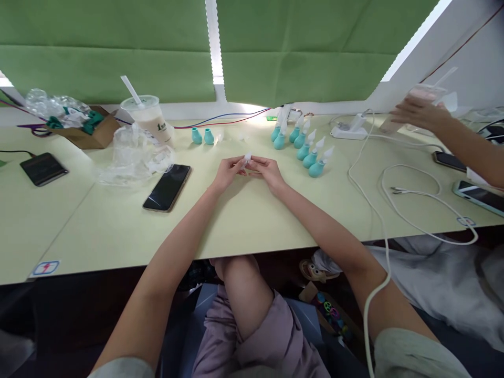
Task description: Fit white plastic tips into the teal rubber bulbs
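Between the fingertips of both hands is a small translucent white nozzle tip. My left hand pinches it from one side, and my right hand from the other, above the table. Beyond the hands stand two teal rubber bulbs without tips. Small clear pieces lie just right of them, too faint to make out well. To the right, several teal bulbs with white pointed tips stand upright in slanting rows.
A black phone lies left of my hands. Behind it are a plastic bag, a drink cup and a cardboard box. A power strip and white cable lie right, near another person's hand at a cup.
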A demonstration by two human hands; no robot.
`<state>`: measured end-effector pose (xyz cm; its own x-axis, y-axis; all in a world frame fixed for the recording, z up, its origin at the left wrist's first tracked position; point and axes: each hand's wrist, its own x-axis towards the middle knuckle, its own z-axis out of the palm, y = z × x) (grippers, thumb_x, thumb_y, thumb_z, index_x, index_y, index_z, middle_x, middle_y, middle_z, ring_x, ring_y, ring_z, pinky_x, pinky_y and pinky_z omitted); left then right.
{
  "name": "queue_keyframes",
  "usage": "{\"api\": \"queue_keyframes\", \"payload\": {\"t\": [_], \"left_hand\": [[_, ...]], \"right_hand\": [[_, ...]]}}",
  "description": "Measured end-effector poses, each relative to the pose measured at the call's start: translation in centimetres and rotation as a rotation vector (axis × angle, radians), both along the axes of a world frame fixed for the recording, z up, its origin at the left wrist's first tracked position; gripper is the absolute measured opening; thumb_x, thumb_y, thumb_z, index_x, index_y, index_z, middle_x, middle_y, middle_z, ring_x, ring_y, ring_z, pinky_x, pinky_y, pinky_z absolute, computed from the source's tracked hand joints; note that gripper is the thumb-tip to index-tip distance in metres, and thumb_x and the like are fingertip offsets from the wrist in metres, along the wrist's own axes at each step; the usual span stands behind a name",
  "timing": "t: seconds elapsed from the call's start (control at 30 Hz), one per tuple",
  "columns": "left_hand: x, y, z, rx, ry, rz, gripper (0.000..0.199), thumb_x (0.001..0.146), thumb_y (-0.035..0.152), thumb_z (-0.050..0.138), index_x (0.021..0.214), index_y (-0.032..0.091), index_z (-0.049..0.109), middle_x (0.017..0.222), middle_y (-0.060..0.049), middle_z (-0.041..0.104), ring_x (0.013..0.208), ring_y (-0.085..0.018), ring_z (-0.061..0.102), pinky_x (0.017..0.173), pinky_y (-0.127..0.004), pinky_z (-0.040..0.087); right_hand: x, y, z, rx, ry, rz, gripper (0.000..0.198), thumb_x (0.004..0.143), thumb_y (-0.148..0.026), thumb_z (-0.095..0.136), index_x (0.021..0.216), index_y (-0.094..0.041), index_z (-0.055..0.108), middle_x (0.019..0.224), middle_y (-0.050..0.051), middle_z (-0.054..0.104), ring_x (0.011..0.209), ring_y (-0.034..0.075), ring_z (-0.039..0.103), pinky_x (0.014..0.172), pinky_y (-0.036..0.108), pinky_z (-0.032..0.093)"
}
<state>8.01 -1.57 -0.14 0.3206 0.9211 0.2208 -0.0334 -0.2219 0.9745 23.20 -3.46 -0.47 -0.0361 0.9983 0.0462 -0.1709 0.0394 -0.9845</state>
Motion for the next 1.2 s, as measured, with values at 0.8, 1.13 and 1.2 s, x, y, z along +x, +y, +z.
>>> {"api": "queue_keyframes", "payload": {"t": [0.8, 1.13, 1.2], "left_hand": [[0.0, 0.0, 0.1, -0.003, -0.076, -0.073, 0.046, 0.075, 0.043, 0.068, 0.109, 0.013, 0.068, 0.102, -0.009, 0.070, 0.088, -0.018, 0.066, 0.089, -0.037, 0.051], [0.0, 0.5, -0.8, 0.035, -0.067, -0.048, 0.051, 0.073, 0.048, 0.068, 0.109, 0.012, 0.067, 0.098, -0.009, 0.071, 0.079, -0.016, 0.066, 0.084, -0.035, 0.053], [-0.1, 0.7, -0.9, 0.014, -0.071, -0.030, 0.052, 0.073, 0.044, 0.068, 0.113, 0.010, 0.065, 0.098, -0.009, 0.071, 0.077, -0.015, 0.066, 0.084, -0.035, 0.053]], "right_hand": [[0.4, 0.4, -0.1, 0.036, 0.012, -0.001, 0.041, 0.061, -0.039, 0.079, 0.095, -0.020, 0.068, 0.092, 0.004, 0.072, 0.088, 0.019, 0.068, 0.086, 0.039, 0.053], [0.0, 0.3, 0.3, 0.043, -0.033, -0.053, 0.042, 0.058, -0.039, 0.080, 0.093, -0.017, 0.069, 0.085, 0.005, 0.073, 0.085, 0.020, 0.068, 0.087, 0.037, 0.052], [-0.1, 0.6, 0.0, 0.033, -0.029, -0.045, 0.043, 0.059, -0.038, 0.079, 0.095, -0.017, 0.068, 0.088, 0.005, 0.072, 0.084, 0.019, 0.068, 0.085, 0.037, 0.052]]}}
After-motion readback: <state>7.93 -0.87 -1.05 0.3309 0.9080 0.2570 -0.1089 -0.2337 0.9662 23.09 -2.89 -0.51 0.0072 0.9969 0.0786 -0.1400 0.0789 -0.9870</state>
